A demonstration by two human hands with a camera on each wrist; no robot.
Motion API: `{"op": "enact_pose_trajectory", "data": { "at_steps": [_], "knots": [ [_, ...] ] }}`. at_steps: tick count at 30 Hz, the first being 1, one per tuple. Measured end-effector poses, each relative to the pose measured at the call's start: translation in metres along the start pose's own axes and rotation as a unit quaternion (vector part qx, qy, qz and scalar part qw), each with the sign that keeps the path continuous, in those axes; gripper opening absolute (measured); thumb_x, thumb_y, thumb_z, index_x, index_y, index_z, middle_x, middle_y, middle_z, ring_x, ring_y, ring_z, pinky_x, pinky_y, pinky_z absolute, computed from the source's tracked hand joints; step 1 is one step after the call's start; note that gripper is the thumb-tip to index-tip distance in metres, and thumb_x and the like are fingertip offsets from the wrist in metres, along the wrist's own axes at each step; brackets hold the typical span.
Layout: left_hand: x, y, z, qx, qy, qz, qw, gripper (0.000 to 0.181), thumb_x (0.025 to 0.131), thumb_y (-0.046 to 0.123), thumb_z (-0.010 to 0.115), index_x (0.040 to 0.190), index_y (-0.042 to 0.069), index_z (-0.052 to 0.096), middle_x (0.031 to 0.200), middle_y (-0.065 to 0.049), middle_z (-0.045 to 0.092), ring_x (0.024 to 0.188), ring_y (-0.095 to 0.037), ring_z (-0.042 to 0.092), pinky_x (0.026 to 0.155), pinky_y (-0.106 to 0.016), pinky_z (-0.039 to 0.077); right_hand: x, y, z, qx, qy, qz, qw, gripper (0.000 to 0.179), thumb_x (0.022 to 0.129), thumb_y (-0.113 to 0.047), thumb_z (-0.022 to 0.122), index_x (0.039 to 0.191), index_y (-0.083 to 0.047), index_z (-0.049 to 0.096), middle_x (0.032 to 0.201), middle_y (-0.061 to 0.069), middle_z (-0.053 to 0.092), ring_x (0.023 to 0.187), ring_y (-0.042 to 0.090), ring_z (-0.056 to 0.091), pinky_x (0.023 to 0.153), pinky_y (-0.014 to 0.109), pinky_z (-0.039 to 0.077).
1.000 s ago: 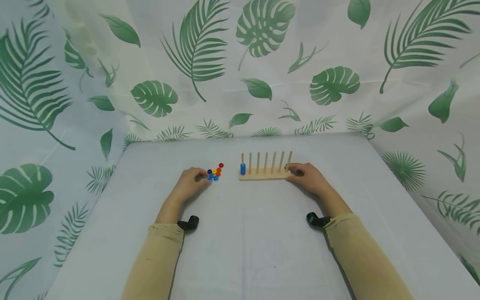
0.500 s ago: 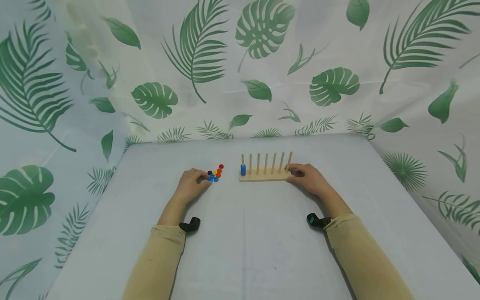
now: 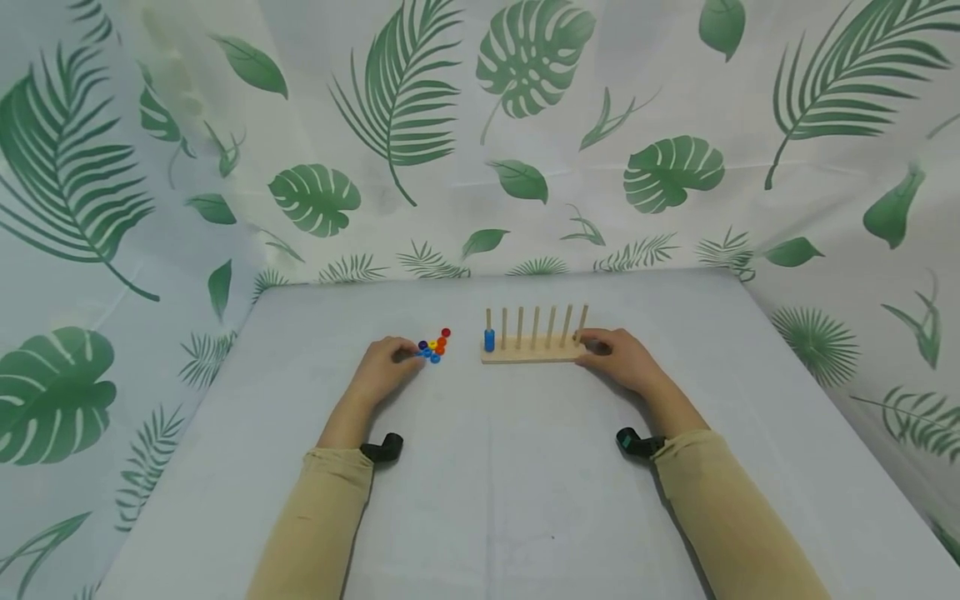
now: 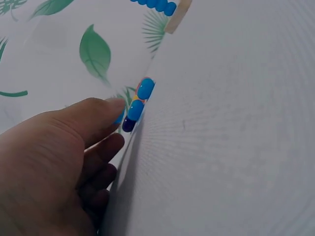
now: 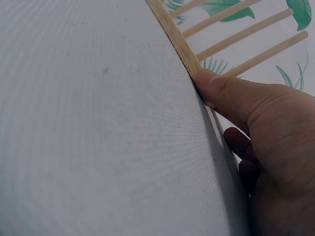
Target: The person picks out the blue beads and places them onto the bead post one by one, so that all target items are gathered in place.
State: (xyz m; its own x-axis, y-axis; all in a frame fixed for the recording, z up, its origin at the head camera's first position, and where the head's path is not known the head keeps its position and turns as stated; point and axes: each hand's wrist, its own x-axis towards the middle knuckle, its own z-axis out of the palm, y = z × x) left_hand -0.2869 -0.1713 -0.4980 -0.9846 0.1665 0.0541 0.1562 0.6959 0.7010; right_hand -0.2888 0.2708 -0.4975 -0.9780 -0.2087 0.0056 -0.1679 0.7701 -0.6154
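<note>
Right now both hands are busy, fingers nearly closed. Left hand (image 3: 381, 367), left of centre in the head view: thumb and index pinch a small blue bead (image 4: 119, 118); the other fingers are loosely curled under. Bead mostly covered by the thumb, only a blue sliver showing at the tip in the left wrist view. Loose beads (image 3: 441, 342) sit just beside the fingertips, near frame centre: red, orange, yellow, dark purple, blue. They overlap, so exact count is hard; in the left wrist view the orange and yellow ones are mostly hidden behind the blue.

Right hand (image 3: 618, 358), right of centre: thumb and fingers grip the right end of the wooden peg rack (image 3: 528, 357), which stands upright on the desk (image 3: 480, 500), middle of frame. Thumb on the front edge; index tip behind, hidden in the right wrist view. Blue stack (image 3: 489, 340) is on the leftmost peg, bead number unclear. Rack cut off by the top edge in both wrist views; both sleeves run out at the bottom of the head view.
</note>
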Motion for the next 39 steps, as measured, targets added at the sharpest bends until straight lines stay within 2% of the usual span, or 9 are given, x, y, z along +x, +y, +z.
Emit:
{"op": "enact_pose_trajectory", "data": {
  "at_steps": [8,14,20,26,30,39],
  "knots": [
    [0.002,0.009,-0.007,-0.029,0.017,-0.023,0.9992,0.028,0.096,0.036,0.064,0.115,0.015,0.065,0.120,-0.007,0.065,0.115,-0.028,0.060,0.096,-0.046,0.050,0.002,0.001,0.001,0.001,-0.001,-0.002,1.0000,0.055,0.090,-0.038,0.072,0.137,-0.014,0.059,0.138,0.022,0.055,0.128,0.042,0.048,0.109,0.059,0.036],
    [0.004,0.027,-0.010,-0.032,0.027,-0.001,0.9991,0.028,0.096,0.040,0.064,0.115,0.019,0.065,0.113,-0.003,0.067,0.108,-0.024,0.061,0.093,-0.042,0.051,0.003,0.001,0.002,0.002,-0.004,0.003,1.0000,0.055,0.090,-0.039,0.072,0.137,-0.015,0.059,0.137,0.021,0.055,0.127,0.041,0.049,0.108,0.060,0.036],
    [0.009,0.051,-0.009,-0.036,0.011,0.010,0.9993,0.027,0.096,0.038,0.065,0.115,0.019,0.066,0.111,-0.001,0.069,0.106,-0.022,0.060,0.089,-0.042,0.051,0.002,0.001,0.003,0.006,-0.006,0.006,0.9999,0.055,0.090,-0.039,0.072,0.137,-0.015,0.059,0.138,0.020,0.055,0.127,0.040,0.048,0.108,0.059,0.036],
    [0.020,0.071,-0.006,-0.034,0.004,0.028,0.9990,0.024,0.095,0.040,0.065,0.111,0.021,0.065,0.104,0.003,0.068,0.099,-0.020,0.061,0.087,-0.039,0.052,0.002,0.003,0.004,0.004,-0.007,0.008,0.9999,0.055,0.090,-0.039,0.072,0.138,-0.015,0.058,0.139,0.021,0.055,0.129,0.041,0.047,0.109,0.060,0.035],
    [0.026,0.084,-0.006,-0.038,-0.003,0.034,0.9987,0.025,0.095,0.041,0.064,0.111,0.021,0.065,0.106,0.003,0.068,0.102,-0.019,0.061,0.088,-0.039,0.052,0.002,0.004,0.003,0.001,-0.004,0.007,1.0000,0.055,0.090,-0.039,0.072,0.137,-0.015,0.059,0.139,0.020,0.055,0.129,0.040,0.048,0.109,0.059,0.035],
    [0.034,0.102,-0.006,-0.033,-0.020,0.035,0.9986,0.028,0.096,0.042,0.063,0.113,0.020,0.064,0.110,0.002,0.067,0.107,-0.019,0.061,0.093,-0.042,0.051,0.002,0.004,0.001,0.006,-0.003,-0.003,1.0000,0.052,0.090,-0.037,0.072,0.136,-0.016,0.060,0.139,0.021,0.055,0.130,0.041,0.047,0.110,0.060,0.035]
  ]
}}
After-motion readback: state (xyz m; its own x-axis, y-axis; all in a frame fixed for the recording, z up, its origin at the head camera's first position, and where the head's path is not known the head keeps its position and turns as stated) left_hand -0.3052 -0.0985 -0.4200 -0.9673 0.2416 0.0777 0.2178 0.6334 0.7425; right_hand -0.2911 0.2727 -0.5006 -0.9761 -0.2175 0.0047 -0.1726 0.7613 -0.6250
